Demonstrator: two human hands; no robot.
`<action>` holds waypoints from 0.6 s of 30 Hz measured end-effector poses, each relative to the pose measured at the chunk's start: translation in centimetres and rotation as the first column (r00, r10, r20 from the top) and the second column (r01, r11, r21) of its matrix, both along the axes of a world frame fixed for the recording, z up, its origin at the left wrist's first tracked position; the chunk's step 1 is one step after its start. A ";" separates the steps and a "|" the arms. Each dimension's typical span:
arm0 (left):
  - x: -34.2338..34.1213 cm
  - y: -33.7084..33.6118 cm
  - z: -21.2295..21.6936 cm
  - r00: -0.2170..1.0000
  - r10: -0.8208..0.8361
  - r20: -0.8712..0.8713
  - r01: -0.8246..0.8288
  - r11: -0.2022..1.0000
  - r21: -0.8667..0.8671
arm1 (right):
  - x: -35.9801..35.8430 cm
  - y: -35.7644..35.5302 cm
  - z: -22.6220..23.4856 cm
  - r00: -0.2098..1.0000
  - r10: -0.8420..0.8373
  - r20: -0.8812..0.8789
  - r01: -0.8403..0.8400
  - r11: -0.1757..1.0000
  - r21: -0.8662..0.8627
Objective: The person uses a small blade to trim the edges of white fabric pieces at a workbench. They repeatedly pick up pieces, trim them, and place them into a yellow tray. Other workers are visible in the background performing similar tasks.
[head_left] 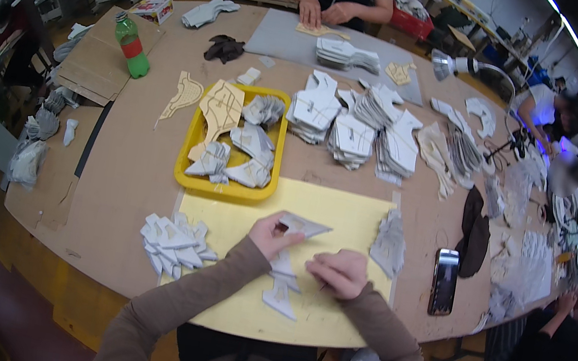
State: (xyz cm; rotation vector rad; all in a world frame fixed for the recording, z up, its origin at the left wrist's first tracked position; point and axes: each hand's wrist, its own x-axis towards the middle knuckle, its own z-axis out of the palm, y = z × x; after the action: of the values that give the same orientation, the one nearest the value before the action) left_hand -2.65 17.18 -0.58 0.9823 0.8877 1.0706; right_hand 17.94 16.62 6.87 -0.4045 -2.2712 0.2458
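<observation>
My left hand (268, 236) is closed on a small pointed grey-white cut piece (308, 226), held above a yellow sheet (236, 219). To its right, my right hand (341, 272) is closed with the fingers pinched; whatever is in them is too small to make out. Below the hands, a few similar loose cut pieces (278, 301) lie on the sheet, partly overlapping. A fanned heap of such pieces (171, 243) lies to the left of my left forearm. Beyond my right hand is a grey stack of pieces (389, 243) near the sheet's right edge.
A yellow tray (280, 140) with bundled pieces and a tan template (221, 110) stands ahead. White stacks (352, 139) sit right of it. A phone (444, 282) and dark cloth (475, 233) lie at right, a green bottle (132, 46) far left. A co-worker's hands (326, 12) work opposite.
</observation>
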 end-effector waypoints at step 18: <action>-3.7 -3.1 -0.5 0.946 0.303 0.115 -0.304 0.953 -0.009 | 22.0 -23.1 -12.1 -0.474 -0.802 -0.365 0.586 0.022 -0.810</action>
State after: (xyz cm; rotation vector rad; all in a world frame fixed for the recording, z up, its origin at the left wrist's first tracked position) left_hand -6.32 14.05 -1.12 0.7960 0.9593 1.3799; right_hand 39.96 -6.47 -5.28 -1.5400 -0.2808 -0.1127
